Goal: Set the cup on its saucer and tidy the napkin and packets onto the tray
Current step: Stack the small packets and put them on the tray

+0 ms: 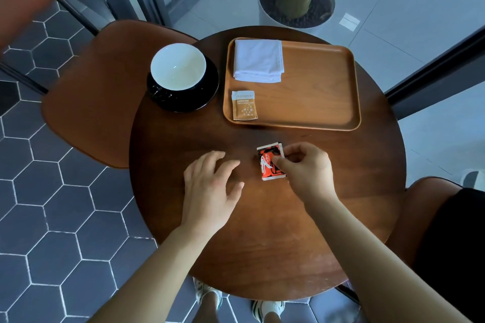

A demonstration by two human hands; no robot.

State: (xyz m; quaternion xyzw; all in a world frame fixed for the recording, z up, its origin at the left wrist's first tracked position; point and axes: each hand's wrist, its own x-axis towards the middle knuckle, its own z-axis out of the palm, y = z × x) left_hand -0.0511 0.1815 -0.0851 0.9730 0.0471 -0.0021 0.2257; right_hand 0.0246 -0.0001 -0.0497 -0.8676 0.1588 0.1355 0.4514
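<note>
The right hand point(305, 165) pinches the red packet point(270, 161) on the table point(262, 231) (tray point(315, 102) beyond); the left hand point(210, 186) rests beside it, fingers spread.

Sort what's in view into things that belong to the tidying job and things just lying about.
Job: cup, saucer, napkin, brown packet, red packet pinched by the right hand, tray.
Lying about: potted plant, chairs.

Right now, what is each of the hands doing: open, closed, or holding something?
Left hand: open, fingers spread, holding nothing, above the table.
Right hand: closed, pinching the red packet that lies on the table.
</note>
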